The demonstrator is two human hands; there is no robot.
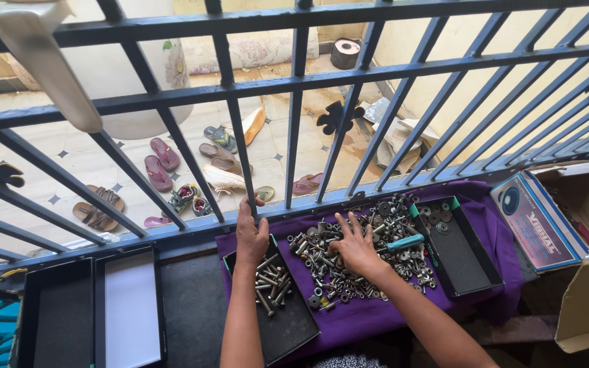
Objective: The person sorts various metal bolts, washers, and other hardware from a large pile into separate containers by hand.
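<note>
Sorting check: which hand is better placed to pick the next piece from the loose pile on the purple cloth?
Probably the right hand: its fingers spread on the pile of bolts and nuts. The left hand rests at the black tray.

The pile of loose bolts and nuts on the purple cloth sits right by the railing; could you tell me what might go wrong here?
1. The pile of bolts and nuts lies close to the railing; the right hand sweeping through it could push small pieces through the gaps to the floor below.
2. The left hand rests at the black tray, which overhangs the purple cloth and might tip.
</note>
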